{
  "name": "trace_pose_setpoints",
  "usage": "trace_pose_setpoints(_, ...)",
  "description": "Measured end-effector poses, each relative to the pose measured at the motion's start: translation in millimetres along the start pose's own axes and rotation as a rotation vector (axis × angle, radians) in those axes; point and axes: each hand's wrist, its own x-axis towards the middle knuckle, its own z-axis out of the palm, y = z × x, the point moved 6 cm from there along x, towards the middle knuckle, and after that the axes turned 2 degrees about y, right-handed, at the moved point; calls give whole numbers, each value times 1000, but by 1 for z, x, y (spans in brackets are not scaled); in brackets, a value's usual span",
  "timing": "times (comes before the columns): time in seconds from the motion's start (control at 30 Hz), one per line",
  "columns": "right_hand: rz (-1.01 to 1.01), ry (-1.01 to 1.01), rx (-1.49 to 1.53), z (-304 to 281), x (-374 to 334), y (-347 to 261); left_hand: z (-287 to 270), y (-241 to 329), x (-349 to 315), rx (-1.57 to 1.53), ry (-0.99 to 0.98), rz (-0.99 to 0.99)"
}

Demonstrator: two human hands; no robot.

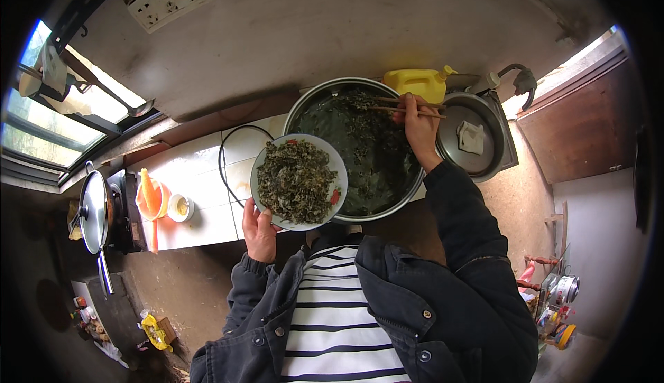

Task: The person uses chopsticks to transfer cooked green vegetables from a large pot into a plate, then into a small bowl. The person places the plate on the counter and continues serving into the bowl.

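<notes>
Chopsticks (387,109) were in our right hand (419,131), the fingers pinching 2 wooden sticks near the far right rim of a big metal basin (297,113), tips pointing left over the dark leafy bits (356,99). Looks like we used sticks because the basin was full of murky greenish liquid (332,131), so the fingers could stay out of it, though that's just our read.

Our left hand (259,234) had the patterned plate (337,169) by its near-left edge, fingers pinching the rim. Can't tell how the fingers underneath were set. The plate sat just left of the basin's middle and overlapped its rim from up here; no idea if it was touching. Probably held that close so drips would land in the liquid. It had a heap of chopped greens (294,182) piled in the middle, likely kept off the edge so nothing would spill.

Yellow jug (415,84) stood behind the basin, round metal pan (449,156) to its right with a pale cloth (471,137) inside. Tiled surface (207,200) ran off left, with a black hose (222,158) looped on it.
</notes>
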Motion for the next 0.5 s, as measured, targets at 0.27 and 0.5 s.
trace_pose_setpoints(0.27,-45,-11,24,12,-4,4,-2,2,-5,-15,17,-10)
trace_pose_setpoints(0.5,78,12,169,9,5,16,-3,3,-6,-61,28,4)
